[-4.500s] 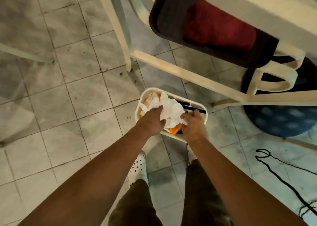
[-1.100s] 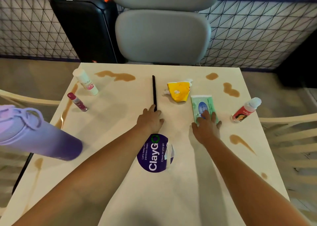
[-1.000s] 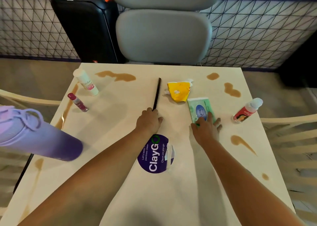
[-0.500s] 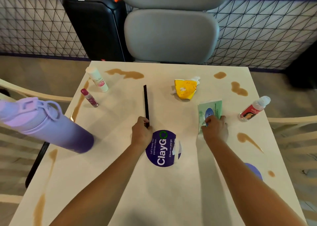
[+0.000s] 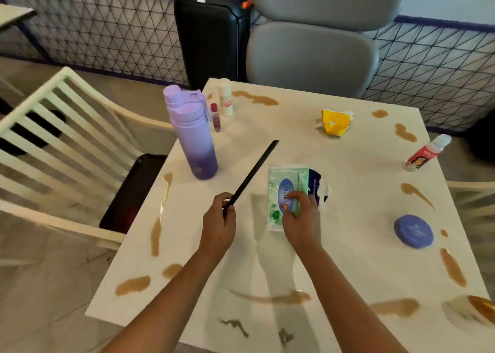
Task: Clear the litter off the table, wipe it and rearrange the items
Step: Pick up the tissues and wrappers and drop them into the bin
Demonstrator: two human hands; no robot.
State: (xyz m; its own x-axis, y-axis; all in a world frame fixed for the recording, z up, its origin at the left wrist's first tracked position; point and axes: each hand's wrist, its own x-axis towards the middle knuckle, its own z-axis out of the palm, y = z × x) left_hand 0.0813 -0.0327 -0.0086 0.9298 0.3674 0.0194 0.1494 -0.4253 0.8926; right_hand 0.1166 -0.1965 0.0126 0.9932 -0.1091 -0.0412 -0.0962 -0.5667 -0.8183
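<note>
Left hand [image 5: 218,225]: fingers [image 5: 227,210] curled round the near end of a black straw [image 5: 251,176], far end angled up and away over the table [image 5: 348,259]. Right hand [image 5: 302,218]: fingers bent, pinching the near part of a green wipes pack [image 5: 285,189], flat on the table, partly covering a purple round sticker [image 5: 317,182]. Purple bottle [image 5: 192,135] upright near the left edge; yellow wrapper [image 5: 334,122] farther back; small red-labelled bottle [image 5: 426,153] lying at the right edge; blue round compact [image 5: 413,231] right of the hands. Brown spills [image 5: 134,285] scattered across the top.
</note>
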